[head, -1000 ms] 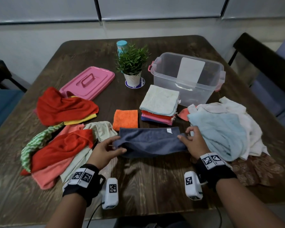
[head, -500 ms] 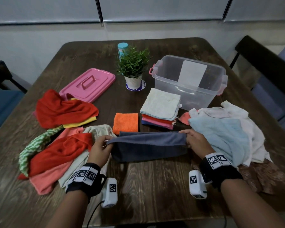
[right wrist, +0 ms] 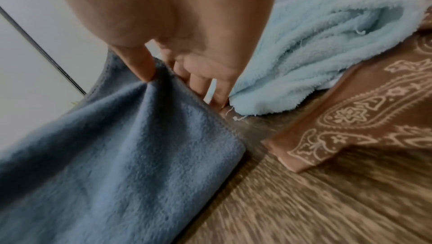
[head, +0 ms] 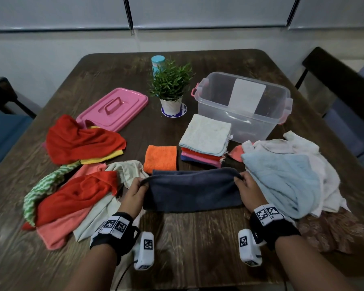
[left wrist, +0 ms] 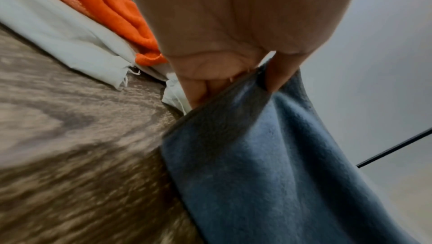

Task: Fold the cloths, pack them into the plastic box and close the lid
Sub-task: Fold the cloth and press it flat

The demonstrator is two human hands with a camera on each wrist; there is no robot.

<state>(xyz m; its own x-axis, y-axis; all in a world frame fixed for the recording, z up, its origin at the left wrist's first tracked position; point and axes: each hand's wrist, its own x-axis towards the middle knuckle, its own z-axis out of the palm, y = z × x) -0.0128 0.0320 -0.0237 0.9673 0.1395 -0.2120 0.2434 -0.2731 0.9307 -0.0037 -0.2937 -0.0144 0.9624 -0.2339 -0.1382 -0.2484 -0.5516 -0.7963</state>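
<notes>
A dark blue-grey cloth (head: 191,190) hangs folded lengthwise just above the table's front middle. My left hand (head: 136,191) pinches its left top corner, thumb and fingers (left wrist: 278,78) on either side of the cloth (left wrist: 268,164). My right hand (head: 247,190) pinches the right top corner, the thumb (right wrist: 140,68) pressing the cloth (right wrist: 117,155). Behind it lie a folded orange cloth (head: 160,158) and a stack of folded cloths (head: 205,139). The clear plastic box (head: 243,106) stands open at the back right. Its pink lid (head: 114,108) lies at the back left.
Loose red, pink, green and cream cloths (head: 72,192) are heaped at the left. A light blue towel (head: 282,179), white cloths and a brown patterned cloth (right wrist: 364,111) lie at the right. A potted plant (head: 170,89) and a teal-capped bottle (head: 157,61) stand mid-back. Chairs flank the table.
Both hands have lifted the dark cloth's top edge off the table and drawn it toward me, so it now hangs folded between them.
</notes>
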